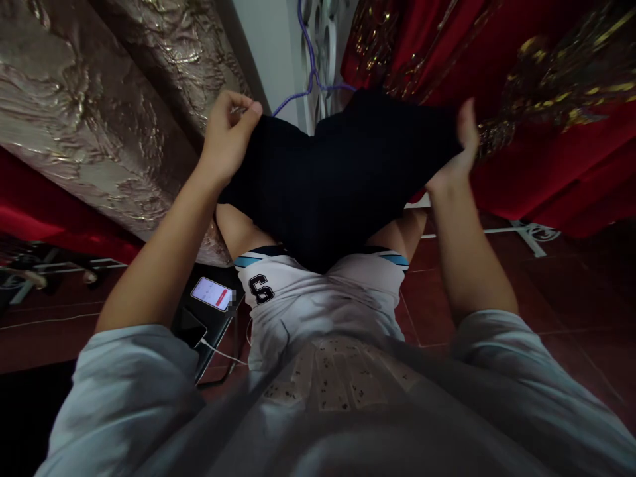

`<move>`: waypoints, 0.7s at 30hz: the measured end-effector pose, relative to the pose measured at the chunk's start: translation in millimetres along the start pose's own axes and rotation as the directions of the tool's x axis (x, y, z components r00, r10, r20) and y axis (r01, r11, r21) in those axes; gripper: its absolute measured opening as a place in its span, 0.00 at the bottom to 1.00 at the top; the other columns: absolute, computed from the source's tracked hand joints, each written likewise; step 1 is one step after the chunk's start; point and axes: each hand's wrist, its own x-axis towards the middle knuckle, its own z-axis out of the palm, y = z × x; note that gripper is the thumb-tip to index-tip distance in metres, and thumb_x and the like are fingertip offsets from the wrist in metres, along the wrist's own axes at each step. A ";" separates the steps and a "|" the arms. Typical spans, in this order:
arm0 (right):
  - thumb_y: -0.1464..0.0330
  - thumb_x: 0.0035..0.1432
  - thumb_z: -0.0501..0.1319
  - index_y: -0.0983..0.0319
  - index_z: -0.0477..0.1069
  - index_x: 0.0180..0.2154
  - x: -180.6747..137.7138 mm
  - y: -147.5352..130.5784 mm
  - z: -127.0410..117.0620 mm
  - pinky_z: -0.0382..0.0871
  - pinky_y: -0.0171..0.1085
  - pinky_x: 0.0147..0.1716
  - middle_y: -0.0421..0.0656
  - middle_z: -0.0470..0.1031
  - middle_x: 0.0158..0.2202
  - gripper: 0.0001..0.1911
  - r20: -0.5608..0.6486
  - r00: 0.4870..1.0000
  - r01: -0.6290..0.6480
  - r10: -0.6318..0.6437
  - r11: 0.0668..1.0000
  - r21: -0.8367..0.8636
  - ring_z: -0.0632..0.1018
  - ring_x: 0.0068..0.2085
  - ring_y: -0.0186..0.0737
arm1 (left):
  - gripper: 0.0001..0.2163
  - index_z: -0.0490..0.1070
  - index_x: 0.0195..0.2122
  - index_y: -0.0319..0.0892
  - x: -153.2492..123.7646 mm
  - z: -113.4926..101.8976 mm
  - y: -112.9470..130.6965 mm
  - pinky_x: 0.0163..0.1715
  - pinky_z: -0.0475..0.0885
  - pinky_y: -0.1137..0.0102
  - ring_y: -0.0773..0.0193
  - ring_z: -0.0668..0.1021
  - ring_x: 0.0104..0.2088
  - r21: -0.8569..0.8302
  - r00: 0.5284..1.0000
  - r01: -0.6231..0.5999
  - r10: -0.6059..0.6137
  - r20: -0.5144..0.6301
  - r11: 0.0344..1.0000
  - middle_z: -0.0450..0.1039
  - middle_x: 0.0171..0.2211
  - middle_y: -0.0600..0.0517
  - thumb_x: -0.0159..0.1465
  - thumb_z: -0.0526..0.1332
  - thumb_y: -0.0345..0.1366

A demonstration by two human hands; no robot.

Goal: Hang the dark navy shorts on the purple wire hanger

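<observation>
Head view is looking down over the person's own lap, where a dark garment (pixel 342 179) is being held up and spread between both hands. Its long axis is running side to side, from the left hand across to the right hand, with the top edge stretched fairly level and the lower part drooping to a rounded point over the white shorts (pixel 318 298). The cloth is looking plain black or very dark navy, matte, with no print or seam that can be made out in the dim light; what kind of garment it is cannot be told.

Left hand (pixel 226 136) is pinching the garment's upper left corner, its grip closed on the fabric with fingers curled over the thumb. Right hand (pixel 460 149) is raised at the upper right corner, palm facing inward and fingers pointing up; the cloth is running up to its heel, but whether its grip is closed on the fabric cannot be told.

Bare knees are showing just under the hanging cloth, and the shorts are bearing a dark numeral on the left leg. A phone (pixel 213 293) with a lit screen is lying on a dark surface beside the left thigh, with a white cable (pixel 218 353) trailing near it. Gold embossed fabric (pixel 99 106) is filling the upper left, red and gold drapery (pixel 546 99) the upper right, and red floor tiles (pixel 571 311) are lying to the right.
</observation>
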 end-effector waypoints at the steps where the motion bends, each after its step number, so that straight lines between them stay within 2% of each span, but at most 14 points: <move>1: 0.35 0.59 0.47 0.58 0.79 0.38 7.2 -4.9 -2.1 0.72 0.46 0.46 0.48 0.81 0.47 0.38 -0.071 0.997 -0.021 0.024 0.999 0.044 0.76 0.58 0.49 | 0.28 0.69 0.41 0.46 1.9 2.2 2.8 0.36 0.65 0.65 0.66 0.64 0.30 0.013 1.000 -0.008 0.008 0.012 1.000 0.66 0.29 0.56 0.60 0.64 0.69; 3: 0.34 0.54 0.49 0.53 0.77 0.33 19.8 -22.5 1.9 0.72 0.46 0.44 0.45 0.80 0.49 0.35 -0.215 0.975 -0.046 0.060 0.996 0.072 0.74 0.61 0.49 | 0.28 0.70 0.40 0.46 7.3 8.5 5.5 0.36 0.65 0.65 0.66 0.65 0.30 0.056 0.998 -0.003 0.000 0.061 0.998 0.68 0.30 0.55 0.59 0.67 0.67; 5: 0.37 0.58 0.51 0.53 0.75 0.32 24.2 -45.2 18.0 0.73 0.46 0.45 0.45 0.79 0.51 0.30 -0.289 0.955 -0.061 0.067 0.998 0.031 0.74 0.61 0.50 | 0.26 0.70 0.42 0.45 13.7 15.2 2.3 0.40 0.67 0.65 0.66 0.68 0.33 0.089 0.995 -0.010 0.002 0.096 0.996 0.71 0.34 0.55 0.60 0.68 0.63; 9: 0.50 0.70 0.42 0.57 0.74 0.43 3.4 -77.3 64.9 0.76 0.47 0.46 0.47 0.77 0.50 0.27 -0.269 0.954 -0.125 0.133 0.991 0.046 0.77 0.57 0.50 | 0.19 0.70 0.43 0.44 22.7 22.0 -17.7 0.51 0.67 0.64 0.65 0.71 0.42 0.100 0.994 -0.031 0.021 0.104 0.995 0.75 0.43 0.55 0.64 0.63 0.55; 11: 0.51 0.70 0.46 0.59 0.73 0.46 -12.3 -80.0 79.5 0.78 0.47 0.45 0.48 0.77 0.46 0.25 -0.098 0.986 -0.125 0.138 0.984 0.126 0.79 0.51 0.50 | 0.17 0.71 0.39 0.44 21.3 19.3 -27.6 0.52 0.67 0.62 0.65 0.70 0.42 0.091 0.996 0.017 -0.025 0.082 0.996 0.76 0.40 0.56 0.64 0.59 0.54; 12: 0.47 0.68 0.49 0.60 0.74 0.45 -18.7 -78.0 82.7 0.78 0.48 0.45 0.48 0.78 0.42 0.26 0.073 0.987 -0.156 0.145 0.975 0.160 0.80 0.47 0.50 | 0.17 0.71 0.36 0.45 18.5 16.5 -30.9 0.52 0.67 0.61 0.64 0.70 0.41 0.084 0.997 0.047 -0.052 0.056 0.995 0.76 0.38 0.56 0.63 0.58 0.54; 13: 0.42 0.65 0.51 0.61 0.75 0.43 -23.5 -73.8 83.6 0.78 0.48 0.45 0.48 0.78 0.39 0.30 0.279 0.946 -0.215 0.163 0.962 0.169 0.81 0.44 0.50 | 0.17 0.71 0.33 0.46 14.2 12.9 -32.4 0.53 0.67 0.60 0.64 0.70 0.41 0.076 0.997 0.072 -0.075 0.032 0.995 0.76 0.36 0.56 0.62 0.58 0.55; 14: 0.38 0.61 0.53 0.62 0.76 0.40 -26.7 -67.6 83.0 0.78 0.49 0.45 0.49 0.78 0.37 0.34 0.476 0.859 -0.287 0.190 0.948 0.140 0.81 0.42 0.50 | 0.18 0.71 0.31 0.47 8.4 9.0 -32.1 0.55 0.67 0.58 0.62 0.71 0.41 0.068 0.996 0.089 -0.089 0.008 0.994 0.76 0.35 0.56 0.61 0.57 0.57; 15: 0.34 0.57 0.55 0.63 0.77 0.39 -28.6 -59.6 81.8 0.78 0.50 0.47 0.50 0.79 0.36 0.38 0.618 0.753 -0.344 0.226 0.936 0.076 0.81 0.41 0.50 | 0.18 0.71 0.29 0.49 1.4 5.1 -29.7 0.56 0.66 0.55 0.60 0.71 0.42 0.061 0.996 0.093 -0.092 -0.012 0.994 0.76 0.33 0.56 0.60 0.58 0.59; 16: 0.32 0.54 0.57 0.63 0.78 0.38 -29.4 -50.0 81.0 0.77 0.51 0.48 0.51 0.79 0.36 0.40 0.682 0.681 -0.361 0.266 0.932 -0.004 0.81 0.41 0.51 | 0.20 0.70 0.27 0.51 -6.6 1.8 -25.1 0.58 0.65 0.52 0.58 0.72 0.43 0.052 0.997 0.083 -0.082 -0.011 0.995 0.76 0.32 0.55 0.59 0.58 0.61; 17: 0.33 0.52 0.60 0.63 0.79 0.39 -29.7 -39.3 81.4 0.76 0.53 0.50 0.51 0.80 0.37 0.39 0.676 0.676 -0.331 0.294 0.941 -0.078 0.81 0.43 0.52 | 0.22 0.69 0.25 0.52 -15.1 -0.6 -18.1 0.60 0.64 0.50 0.56 0.73 0.45 0.038 0.998 0.059 -0.059 0.005 0.998 0.76 0.31 0.54 0.59 0.58 0.64; 18: 0.37 0.51 0.65 0.62 0.79 0.42 -29.8 -28.0 83.5 0.75 0.54 0.53 0.51 0.80 0.41 0.36 0.621 0.728 -0.257 0.292 0.955 -0.148 0.81 0.46 0.53 | 0.25 0.67 0.22 0.52 -23.9 -1.6 -8.7 0.63 0.62 0.48 0.54 0.75 0.46 0.017 0.999 0.019 -0.019 0.034 1.000 0.75 0.30 0.52 0.59 0.57 0.67; 19: 0.41 0.49 0.69 0.61 0.79 0.46 -30.2 -16.8 87.4 0.73 0.55 0.56 0.51 0.80 0.46 0.34 0.539 0.803 -0.155 0.253 0.963 -0.221 0.80 0.50 0.55 | 0.29 0.64 0.20 0.50 -32.5 -0.8 3.0 0.64 0.61 0.46 0.53 0.76 0.48 -0.010 0.997 -0.033 0.033 0.067 0.999 0.74 0.29 0.50 0.60 0.56 0.71; 21: 0.47 0.45 0.74 0.58 0.73 0.58 -32.2 2.6 99.8 0.66 0.58 0.64 0.51 0.73 0.59 0.41 0.414 0.905 0.067 0.101 0.925 -0.374 0.72 0.62 0.59 | 0.36 0.57 0.17 0.46 -47.3 6.1 31.8 0.66 0.61 0.45 0.50 0.77 0.51 -0.073 0.978 -0.137 0.147 0.148 0.988 0.73 0.29 0.48 0.60 0.51 0.76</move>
